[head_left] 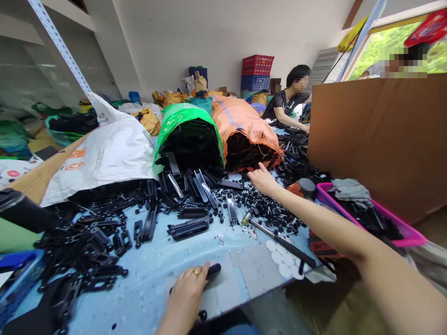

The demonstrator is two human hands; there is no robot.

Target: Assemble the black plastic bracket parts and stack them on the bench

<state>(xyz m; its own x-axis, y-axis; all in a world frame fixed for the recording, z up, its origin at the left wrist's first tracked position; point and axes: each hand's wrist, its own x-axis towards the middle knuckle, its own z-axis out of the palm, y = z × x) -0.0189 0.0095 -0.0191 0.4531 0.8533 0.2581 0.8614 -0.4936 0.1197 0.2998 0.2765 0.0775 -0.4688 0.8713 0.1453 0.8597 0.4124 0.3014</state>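
My left hand (186,295) rests at the table's front edge, its fingers closed around a long black plastic part (213,271). The part's rounded end sticks out to the right, and a small black knob shows below the hand. Farther off, my right hand (264,180) reaches over a heap of small black pieces and screws (258,200), just before the mouth of an orange sack (240,116). Its fingers look bent together; whatever they hold is too small to make out. Between the hands lies a hammer (277,237) with a yellowish head and a black grip.
Black parts spill from a green sack (171,121) and a white sack (115,149). Linked black parts (94,237) lie at left. White discs (284,270), a pink basket (415,236) and a large cardboard sheet (377,144) stand right. A co-worker (288,102) sits behind.
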